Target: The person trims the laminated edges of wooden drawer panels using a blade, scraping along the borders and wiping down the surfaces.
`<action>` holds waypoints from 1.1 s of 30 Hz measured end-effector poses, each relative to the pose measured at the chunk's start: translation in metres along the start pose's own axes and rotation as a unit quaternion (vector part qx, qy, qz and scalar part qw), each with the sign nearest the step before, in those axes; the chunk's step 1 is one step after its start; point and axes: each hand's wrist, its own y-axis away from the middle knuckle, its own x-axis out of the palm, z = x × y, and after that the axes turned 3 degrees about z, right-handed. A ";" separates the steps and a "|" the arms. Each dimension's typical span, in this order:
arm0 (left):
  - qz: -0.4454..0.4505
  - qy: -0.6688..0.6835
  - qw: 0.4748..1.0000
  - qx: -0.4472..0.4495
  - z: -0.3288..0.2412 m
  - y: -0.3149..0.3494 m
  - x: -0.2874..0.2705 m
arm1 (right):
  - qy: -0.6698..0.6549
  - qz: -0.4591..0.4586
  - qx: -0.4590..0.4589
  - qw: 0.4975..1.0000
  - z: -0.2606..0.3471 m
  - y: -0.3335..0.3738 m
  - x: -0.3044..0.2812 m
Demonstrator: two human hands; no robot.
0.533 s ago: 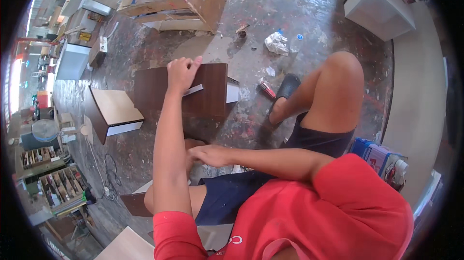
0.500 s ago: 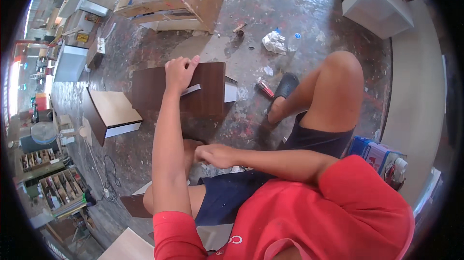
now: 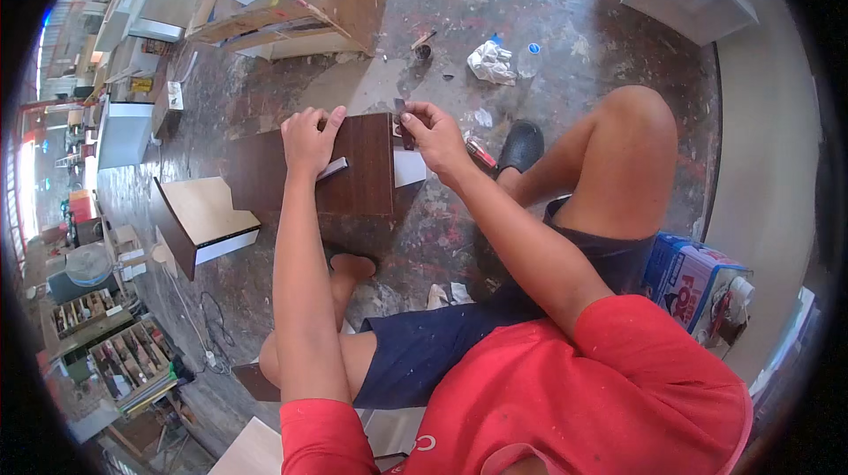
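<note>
A dark brown drawer stands on the floor ahead, its wood-grain face upward with a pale bar handle. My left hand lies across its far edge beside the handle, fingers curled over the edge and thumb pointing right. At the drawer's far right corner, my right hand pinches a thin dark brown strip between thumb and fingers. The strip lies against or just beside the drawer's right edge; whether it touches is unclear. A white side of the drawer shows below that hand.
Another brown-fronted drawer lies to the left. A worn wooden cabinet stands beyond. Crumpled white paper, a bottle and a red-handled tool lie on the floor near my foot. A blue box sits at the right.
My right hand has moved from near my left knee up to the drawer's far right corner, now with the dark strip in its fingers. My left hand stays on the drawer.
</note>
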 end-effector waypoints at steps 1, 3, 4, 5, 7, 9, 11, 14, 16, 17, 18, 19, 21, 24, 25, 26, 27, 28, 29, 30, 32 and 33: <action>-0.009 0.007 1.000 0.003 -0.001 -0.002 0.000 | -0.002 0.000 0.000 1.000 -0.003 -0.001 0.000; -0.007 0.000 1.000 0.004 -0.003 -0.001 -0.001 | -0.006 -0.006 0.006 1.000 -0.009 -0.004 -0.001; -0.005 -0.005 1.000 0.003 -0.002 0.000 -0.001 | -0.009 -0.005 0.007 1.000 -0.010 -0.005 0.002; -0.005 -0.007 1.000 0.003 -0.001 0.000 -0.001 | -0.027 -0.009 0.006 1.000 -0.010 -0.005 0.004; -0.004 0.005 1.000 0.007 0.000 0.000 0.000 | -0.047 -0.014 0.006 0.999 -0.013 -0.007 0.007; -0.008 0.005 1.000 0.010 -0.002 -0.001 0.000 | -0.033 -0.010 -0.012 0.999 -0.015 -0.010 0.006; -0.011 0.004 1.000 0.011 -0.002 0.000 0.000 | 0.000 -0.006 -0.037 0.999 -0.014 -0.009 0.006; -0.013 -0.002 1.000 0.005 0.000 0.002 0.000 | 0.031 0.008 -0.053 0.998 -0.007 -0.001 0.006; -0.017 -0.004 1.000 0.005 0.000 0.002 0.000 | 0.030 0.018 -0.044 0.998 -0.003 0.004 0.006; -0.018 -0.003 1.000 0.006 0.000 0.001 0.000 | 0.037 0.020 -0.021 0.999 -0.001 0.005 0.005; -0.013 -0.004 1.000 0.004 0.000 0.001 -0.001 | 0.044 0.022 0.001 0.999 0.000 0.005 0.005; -0.007 -0.006 1.000 0.001 -0.002 0.001 -0.001 | 0.045 0.021 0.001 0.999 0.000 0.003 0.004; -0.004 -0.005 1.000 0.002 -0.003 0.000 -0.001 | 0.040 0.003 -0.021 0.999 0.001 -0.004 0.005; 0.003 -0.008 1.000 -0.005 0.000 0.002 -0.001 | 0.076 0.021 -0.029 0.996 0.001 0.002 0.007; 0.005 -0.009 1.000 -0.007 -0.001 0.001 -0.002 | 0.077 0.021 -0.030 0.996 -0.004 0.001 0.004; 0.003 -0.008 1.000 -0.006 -0.002 0.000 -0.002 | 0.093 0.020 -0.031 0.995 -0.008 0.000 0.002; -0.002 -0.005 1.000 -0.002 -0.003 0.000 -0.002 | 0.110 0.019 -0.032 0.993 -0.012 -0.002 0.000; -0.006 -0.003 1.000 0.001 -0.003 0.001 -0.002 | 0.110 0.020 -0.032 0.993 -0.011 -0.003 0.000; -0.006 -0.002 1.000 0.001 -0.004 0.002 -0.002 | 0.107 0.016 -0.039 0.993 -0.007 -0.007 0.000; -0.004 -0.007 1.000 -0.002 -0.005 0.001 -0.001 | 0.104 0.012 -0.047 0.993 -0.005 -0.009 0.000; -0.001 -0.011 1.000 -0.007 -0.004 0.002 -0.001 | 0.097 0.027 -0.056 0.993 -0.006 -0.004 0.001; -0.004 -0.014 1.000 -0.003 -0.003 0.002 -0.001 | 0.090 0.039 -0.066 0.993 -0.006 -0.001 0.002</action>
